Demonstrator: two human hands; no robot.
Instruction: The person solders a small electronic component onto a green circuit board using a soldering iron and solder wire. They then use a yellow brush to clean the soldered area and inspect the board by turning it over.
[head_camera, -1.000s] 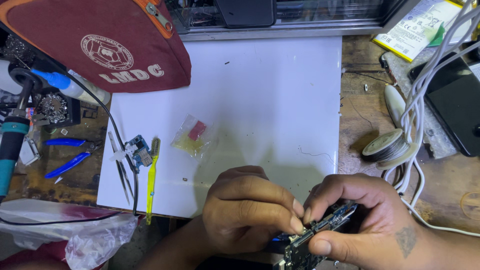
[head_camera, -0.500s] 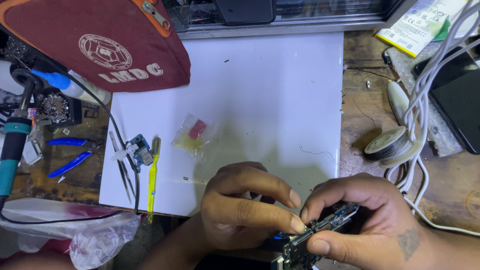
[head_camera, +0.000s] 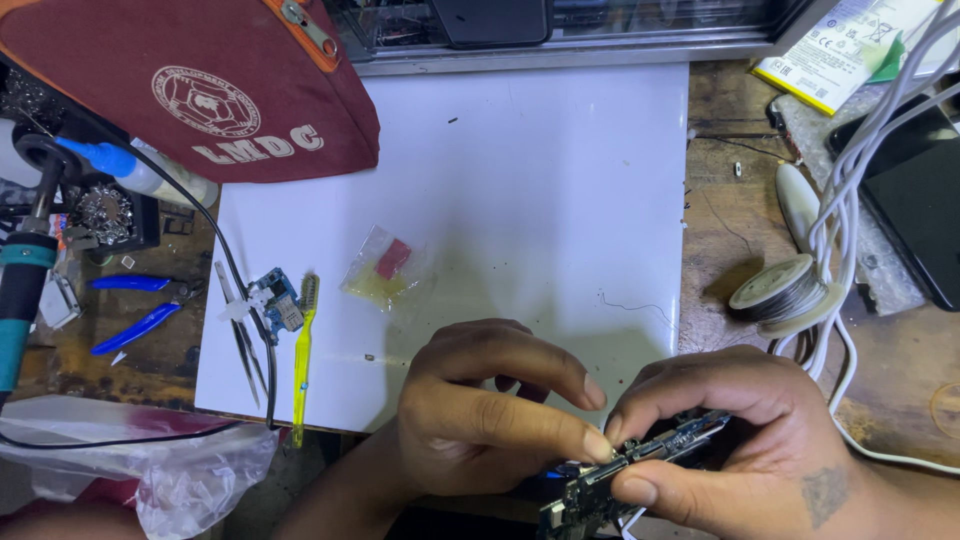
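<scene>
Nearest you, bottom edge: your right hand (head_camera: 745, 450) pinches a small circuit board (head_camera: 640, 465) btwn thumb & fingers, board tilted up to the right. Your left hand (head_camera: 480, 415) is curled, index & thumb tips pressed on the board's upper edge, right beside your right fingertips. Both sit just over the near edge of the white mat (head_camera: 560, 170). Further out on the mat: yellow toothbrush (head_camera: 303, 350), tweezers (head_camera: 240, 335), a small blue board (head_camera: 275, 300), a clear baggie (head_camera: 385, 270). Right, off mat: solder spool (head_camera: 775, 290), white cables (head_camera: 850, 200). Far left: maroon pouch (head_camera: 220, 80).
</scene>
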